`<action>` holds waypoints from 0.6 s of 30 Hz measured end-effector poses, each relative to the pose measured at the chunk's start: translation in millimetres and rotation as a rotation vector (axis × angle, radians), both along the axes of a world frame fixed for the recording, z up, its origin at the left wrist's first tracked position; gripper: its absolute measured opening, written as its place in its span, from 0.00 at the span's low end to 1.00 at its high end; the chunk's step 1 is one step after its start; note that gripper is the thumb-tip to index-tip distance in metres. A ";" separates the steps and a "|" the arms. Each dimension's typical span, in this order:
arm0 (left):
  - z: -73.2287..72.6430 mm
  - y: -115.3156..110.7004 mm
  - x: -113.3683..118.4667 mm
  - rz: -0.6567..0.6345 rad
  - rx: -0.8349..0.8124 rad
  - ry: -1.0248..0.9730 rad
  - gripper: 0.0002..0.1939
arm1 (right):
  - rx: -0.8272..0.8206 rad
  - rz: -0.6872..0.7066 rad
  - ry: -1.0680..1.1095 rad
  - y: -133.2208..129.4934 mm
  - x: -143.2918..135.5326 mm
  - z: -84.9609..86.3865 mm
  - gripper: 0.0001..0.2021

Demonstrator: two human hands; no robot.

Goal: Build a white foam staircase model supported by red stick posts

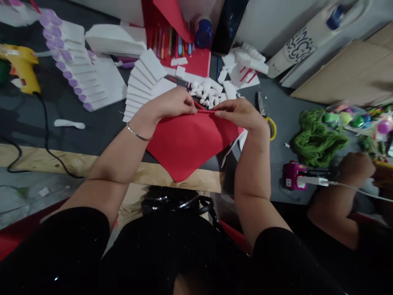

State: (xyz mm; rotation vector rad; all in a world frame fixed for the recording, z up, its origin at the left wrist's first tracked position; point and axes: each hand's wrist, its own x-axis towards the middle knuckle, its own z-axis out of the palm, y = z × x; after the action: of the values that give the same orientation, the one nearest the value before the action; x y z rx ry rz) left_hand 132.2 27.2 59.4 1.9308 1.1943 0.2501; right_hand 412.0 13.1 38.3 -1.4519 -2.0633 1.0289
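Observation:
A sheet of red paper [187, 143] lies in front of me, one corner pointing down over the table's wooden front edge. Its far edge is rolled into a thin tube. My left hand [175, 102] pinches this rolled edge with thumb and fingers, a silver bangle on the wrist. A short way to the right, my right hand [238, 112] grips the same rolled edge between thumb and fingertips. Just beyond the roll sit several small white pieces [208, 94]. Yellow-handled scissors [272, 127] rest beside my right wrist, partly hidden.
To the left are a yellow glue gun [26, 67], a white plastic piece [69, 123], purple-tipped white strips [70, 61] and fanned white cards [143, 86]. Rightward lie green yarn [319, 137], a magenta plug adapter [294, 175] and another person's arm [337, 200]. A white bottle [301, 45] stands behind.

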 end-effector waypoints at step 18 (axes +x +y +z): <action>4.9 -11.9 9.7 -0.026 0.246 0.305 0.16 | 0.047 -0.010 -0.015 -0.8 -22.0 -6.6 0.12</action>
State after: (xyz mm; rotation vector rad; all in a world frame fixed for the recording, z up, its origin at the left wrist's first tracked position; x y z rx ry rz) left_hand 142.0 15.3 64.3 2.2572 1.3866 0.0920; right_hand 390.0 12.3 31.8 -1.4491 -2.0751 0.9620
